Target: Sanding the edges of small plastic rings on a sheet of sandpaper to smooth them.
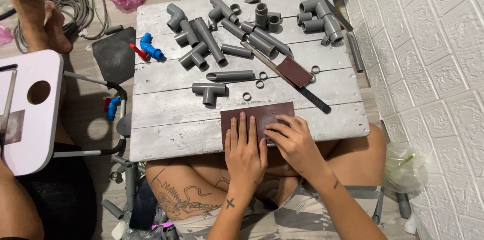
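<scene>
Two hands on the sandpaper sheet: left hand flat, open, pinning it to the board; right hand fingertips pinch something small against it, unclear what.

The scene is evenly and fairly brightly lit by soft, diffuse light with no hard glare. The pale bench reflects a mild sheen without blowing out. Shadows are short and soft: small dark patches lie beside the grey pipe fittings, and a broader one falls under the bench on the near left. Focus is sharp across the middle; the wide lens bends the white wall on the right and the corners.
</scene>
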